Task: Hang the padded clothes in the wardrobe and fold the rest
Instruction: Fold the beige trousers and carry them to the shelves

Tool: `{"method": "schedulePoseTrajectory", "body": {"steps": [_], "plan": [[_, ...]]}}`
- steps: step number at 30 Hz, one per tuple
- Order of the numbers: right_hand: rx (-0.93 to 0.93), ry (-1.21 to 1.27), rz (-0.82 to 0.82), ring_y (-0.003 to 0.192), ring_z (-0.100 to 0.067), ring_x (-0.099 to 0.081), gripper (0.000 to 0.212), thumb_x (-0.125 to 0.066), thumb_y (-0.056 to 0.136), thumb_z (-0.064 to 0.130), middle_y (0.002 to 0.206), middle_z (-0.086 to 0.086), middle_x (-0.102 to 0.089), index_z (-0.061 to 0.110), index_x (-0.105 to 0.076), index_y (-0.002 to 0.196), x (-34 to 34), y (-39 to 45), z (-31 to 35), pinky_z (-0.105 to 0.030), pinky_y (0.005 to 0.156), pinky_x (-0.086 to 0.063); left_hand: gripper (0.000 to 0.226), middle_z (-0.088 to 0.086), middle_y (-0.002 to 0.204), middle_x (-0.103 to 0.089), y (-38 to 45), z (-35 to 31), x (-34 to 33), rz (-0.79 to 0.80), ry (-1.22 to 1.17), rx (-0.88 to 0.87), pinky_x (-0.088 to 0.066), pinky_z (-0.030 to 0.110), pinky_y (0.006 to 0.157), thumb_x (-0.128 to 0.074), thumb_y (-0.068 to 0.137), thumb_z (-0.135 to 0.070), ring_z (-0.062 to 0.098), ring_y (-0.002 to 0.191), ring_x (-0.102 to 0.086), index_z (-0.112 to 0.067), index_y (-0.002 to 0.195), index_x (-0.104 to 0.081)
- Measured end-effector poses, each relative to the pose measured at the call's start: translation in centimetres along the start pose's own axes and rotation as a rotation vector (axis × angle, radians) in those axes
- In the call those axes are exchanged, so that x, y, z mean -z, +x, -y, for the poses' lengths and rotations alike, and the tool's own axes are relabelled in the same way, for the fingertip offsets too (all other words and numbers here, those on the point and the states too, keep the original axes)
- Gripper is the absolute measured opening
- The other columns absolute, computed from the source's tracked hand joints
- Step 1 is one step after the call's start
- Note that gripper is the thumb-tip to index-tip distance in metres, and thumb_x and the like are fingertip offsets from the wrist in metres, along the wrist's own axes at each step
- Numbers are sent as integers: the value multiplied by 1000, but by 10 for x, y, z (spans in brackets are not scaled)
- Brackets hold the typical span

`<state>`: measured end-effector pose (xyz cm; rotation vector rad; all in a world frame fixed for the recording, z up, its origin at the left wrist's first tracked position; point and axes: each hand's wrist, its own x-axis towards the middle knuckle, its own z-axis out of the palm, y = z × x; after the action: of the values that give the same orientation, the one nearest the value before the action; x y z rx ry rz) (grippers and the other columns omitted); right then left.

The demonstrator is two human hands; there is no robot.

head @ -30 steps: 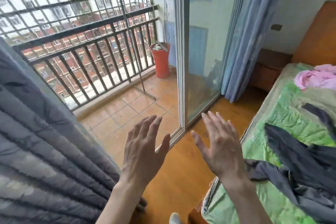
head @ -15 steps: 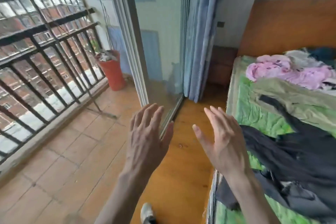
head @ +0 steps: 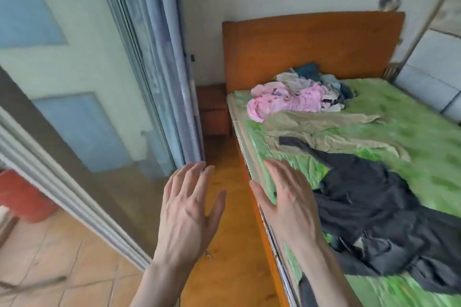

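Nearest, both hands are raised in front of the person, backs to the camera, fingers straight and spread, holding nothing. The left hand point(head: 188, 209) is over the wooden floor point(head: 224, 244) between the glass door point(head: 82, 132) and the bed point(head: 252, 162). The right hand point(head: 287, 203) is over the bed's near edge, just beside the dark garment; whether it touches the green cover point(head: 424, 157) cannot be told.

The dark jacket point(head: 369, 207) lies crumpled on the cover, closest of the clothes. Its long axis runs diagonally, from a narrow strip near the khaki piece down and right toward the bottom corner of the view, where it widens into a heap. Part of it hangs over the bed's side by the right forearm.

Past it the khaki garment point(head: 319, 129) lies flat with its long axis across the bed, one end near the bed's left edge and the other pointing right. The dark strip overlaps its near edge.

Farther still, by the headboard point(head: 311, 45), a pink garment point(head: 287, 102) is bunched on a mixed pile point(head: 324, 82) of grey, blue and dark pieces; their directions cannot be told.

Left of the headboard stands a nightstand point(head: 214, 112), with a blue curtain point(head: 169, 57) beside the door. A red pot point(head: 22, 197) sits on the tiled balcony at far left
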<state>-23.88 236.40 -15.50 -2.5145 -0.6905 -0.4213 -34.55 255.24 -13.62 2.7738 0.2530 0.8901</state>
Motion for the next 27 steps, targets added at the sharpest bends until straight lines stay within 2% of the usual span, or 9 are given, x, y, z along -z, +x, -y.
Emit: {"method": "schedulePoseTrajectory", "body": {"steps": [4,9,13,18,27], "plan": [[-83,-86,-56,136,-23,-54,62,-43,104,60,147,-3,-59,16,-55,146,-5,24,-7,-46,115,-42,46,6,140,-61,49,21,-28,41,-68,-98,-43,48,112,-56,104,-43,30,138,-52,-13,138,-62],[-238,-162,-62,142,-21,-49,66,-38,104,63,151,-2,-56,17,-52,149,-14,43,-27,-46,119,-38,44,5,140,-61,94,27,-71,94,-200,-225,-43,48,113,-57,105,-42,29,138,-52,-13,137,-62],[-309,-199,-109,141,-24,-51,66,-41,102,62,147,-5,-59,14,-56,145,-29,64,-48,-48,117,-40,43,5,140,-61,133,25,-115,131,-255,-278,-43,48,112,-58,104,-41,29,138,-52,-14,137,-62],[-373,-199,-135,145,-21,-46,69,-35,103,66,149,-2,-57,16,-54,147,-49,94,-88,-45,118,-40,44,4,143,-59,188,19,-182,210,-315,-385,-43,48,112,-56,105,-42,28,141,-49,-15,139,-61],[-451,-94,-123,145,-23,-44,64,-41,103,64,153,-2,-52,23,-48,151,-101,227,-173,-46,116,-42,45,5,144,-60,333,20,-299,237,-300,-490,-43,50,113,-53,106,-45,29,140,-51,-14,137,-64]]}}
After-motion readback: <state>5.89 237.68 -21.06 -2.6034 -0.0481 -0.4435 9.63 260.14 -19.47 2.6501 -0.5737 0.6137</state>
